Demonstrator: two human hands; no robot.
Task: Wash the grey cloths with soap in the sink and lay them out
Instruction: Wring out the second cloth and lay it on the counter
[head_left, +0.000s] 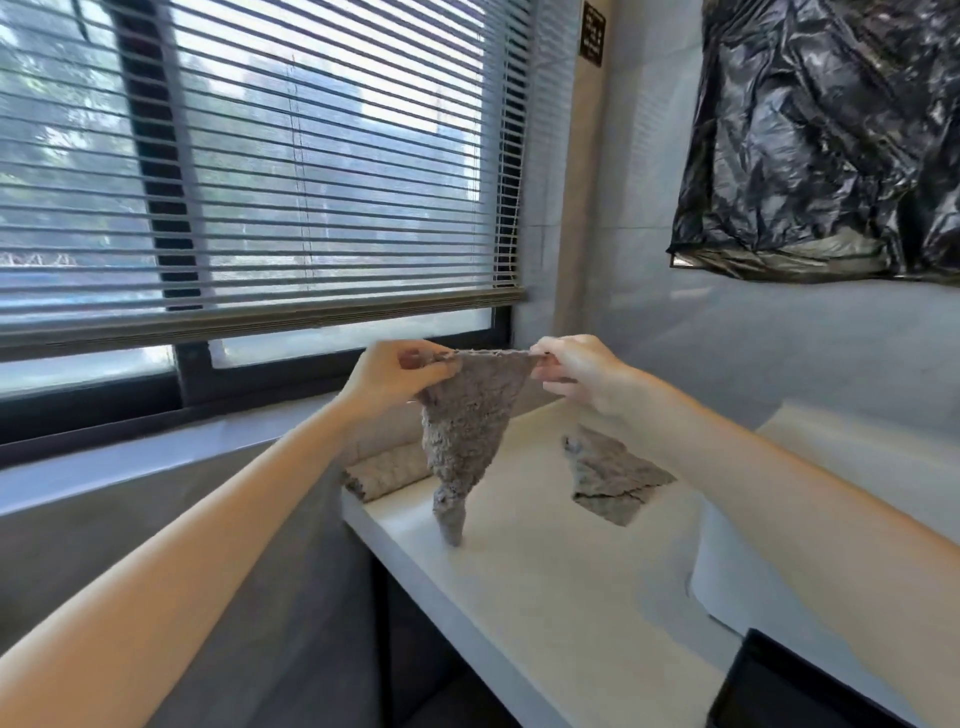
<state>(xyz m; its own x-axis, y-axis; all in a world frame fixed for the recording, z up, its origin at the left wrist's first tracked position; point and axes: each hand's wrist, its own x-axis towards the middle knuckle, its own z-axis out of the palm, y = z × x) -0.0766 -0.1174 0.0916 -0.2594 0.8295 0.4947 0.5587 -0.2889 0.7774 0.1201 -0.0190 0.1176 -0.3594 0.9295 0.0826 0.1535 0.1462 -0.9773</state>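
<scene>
A: How is the grey cloth (462, 415) being held, and why that way?

B: Its top edge is pinched at two corners, one by the left hand (395, 376) and one by the right hand (576, 374), the fingers of both closed on the fabric. The edge is drawn taut between them, so the rest hangs down in a twisted point whose tip appears to just touch the white surface (545, 587). It is judged that the cloth is being opened out so it can be laid flat.

A: Where are the other cloths?

B: A second grey cloth (613, 475) is already spread on the surface at about four o'clock from the hanging one, well apart from it. A paler rolled cloth (387, 470) lies at about eight o'clock, at the surface's far left corner, just beside the hanging one.

A: What else is around, and what could get in the way?

B: A window with slatted blinds (249, 171) fills the ten o'clock side; a black plastic bag (831, 140) hangs on the wall at two o'clock. A dark object (789, 686) is seen at five o'clock. No sink is in view. The bare stretch between the two lying cloths looks free for laying, though the twisted lower part would need shaking loose.
</scene>
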